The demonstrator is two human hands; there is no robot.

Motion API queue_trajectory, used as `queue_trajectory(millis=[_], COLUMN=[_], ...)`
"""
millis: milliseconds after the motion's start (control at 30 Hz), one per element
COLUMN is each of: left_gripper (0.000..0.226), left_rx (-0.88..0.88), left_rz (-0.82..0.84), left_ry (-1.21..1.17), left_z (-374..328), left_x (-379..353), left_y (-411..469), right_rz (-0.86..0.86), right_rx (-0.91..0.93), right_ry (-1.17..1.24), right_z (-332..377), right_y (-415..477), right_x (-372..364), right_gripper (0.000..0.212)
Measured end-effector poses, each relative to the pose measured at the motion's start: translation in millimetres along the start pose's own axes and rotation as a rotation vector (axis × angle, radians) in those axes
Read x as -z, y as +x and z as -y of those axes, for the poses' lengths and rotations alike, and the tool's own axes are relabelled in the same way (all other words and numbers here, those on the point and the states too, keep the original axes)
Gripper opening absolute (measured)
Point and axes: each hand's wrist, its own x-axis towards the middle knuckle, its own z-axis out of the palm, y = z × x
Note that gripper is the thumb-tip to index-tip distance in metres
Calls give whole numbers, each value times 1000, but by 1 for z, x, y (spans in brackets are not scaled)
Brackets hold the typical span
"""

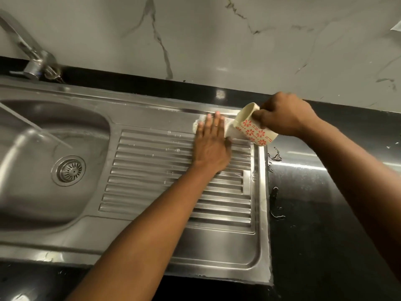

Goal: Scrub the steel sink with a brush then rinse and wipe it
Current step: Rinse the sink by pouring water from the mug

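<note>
The steel sink [138, 111] fills the left and middle, with a basin and drain [69, 170] on the left and a ribbed drainboard [152, 170] on the right. My left hand [211, 146] lies flat, fingers apart, on the far right of the drainboard, with white foam [198, 123] at its fingertips. My right hand [284, 115] grips a cream mug with red flowers [252, 129], tipped mouth-down toward the left hand. Water drops lie on the ribs. No brush is in view.
A steel tap [34, 59] stands at the back left and a thin stream of water runs from it into the basin. Black countertop [325, 203] with small puddles lies to the right. A marble wall [217, 40] rises behind.
</note>
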Motion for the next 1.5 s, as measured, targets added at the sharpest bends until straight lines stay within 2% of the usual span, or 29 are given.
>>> queue_trajectory(millis=[100, 267, 333, 400, 500, 567, 733, 867, 967, 1033, 1100, 1200, 1267, 1400, 1500], left_gripper=[72, 75, 74, 70, 67, 67, 67, 67, 69, 70, 73, 79, 79, 70, 68], left_rx=[98, 291, 221, 55, -190, -242, -110, -28, 110, 205, 308, 406, 357, -26, -144], left_rz=[-24, 12, 49, 82, 140, 167, 103, 66, -5, -33, -38, -9, -8, 25, 65], left_ry=[46, 38, 14, 9, 47, 72, 71, 52, 41, 29, 14, 17, 12, 36, 45], left_z=[37, 65, 52, 33, 9, 4, 45, 95, 142, 176, 206, 218, 204, 158, 151], left_x=[7, 19, 20, 19, 17, 18, 29, 39, 43, 50, 58, 62, 59, 48, 46], left_y=[-17, -46, -51, -48, -33, -23, -8, -20, -35, -42, -47, -52, -51, -41, -31], right_rz=[47, 140, 137, 120, 92, 63, -49, -51, 18, 62, 105, 123, 92, 39, -15], right_rx=[94, 93, 65, 32, -10, -12, 120, 190, 198, 146, 68, 20, 10, 52, 108], right_ry=[-43, 230, 330, 350, 218, 74, -192, -204, -47, 179, 423, 499, 369, -46, -217], right_z=[13, 5, -3, -8, -6, 4, 54, 93, 105, 100, 89, 74, 72, 91, 124], right_y=[4, -9, -16, -21, -18, -11, 12, 25, 27, 24, 18, 10, 8, 14, 24], right_x=[-4, 1, 4, 8, 9, 6, -16, -28, -28, -25, -23, -19, -17, -22, -33], right_gripper=[29, 24, 20, 18, 22, 29, 43, 44, 34, 23, 22, 24, 24, 33, 41])
